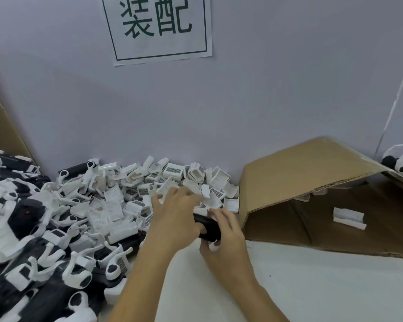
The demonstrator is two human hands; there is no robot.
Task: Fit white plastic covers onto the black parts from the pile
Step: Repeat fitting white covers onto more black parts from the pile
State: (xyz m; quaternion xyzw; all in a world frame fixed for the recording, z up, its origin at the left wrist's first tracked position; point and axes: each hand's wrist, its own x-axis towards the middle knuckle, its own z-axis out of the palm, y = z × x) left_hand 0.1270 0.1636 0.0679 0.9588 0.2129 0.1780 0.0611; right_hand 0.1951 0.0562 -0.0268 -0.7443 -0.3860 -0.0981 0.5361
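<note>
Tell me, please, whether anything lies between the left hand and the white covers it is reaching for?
Nothing visible does. The left hand already lies on the heap of white covers by the wall, its fingers spread over loose ones. The right hand holds the black part just beside it, clear of the heap.

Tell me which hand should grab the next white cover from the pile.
Left. The left hand already reaches over the loose white covers by the wall, fingers spread. The right hand grips the black part, so it is probably best kept steadying that.
</note>
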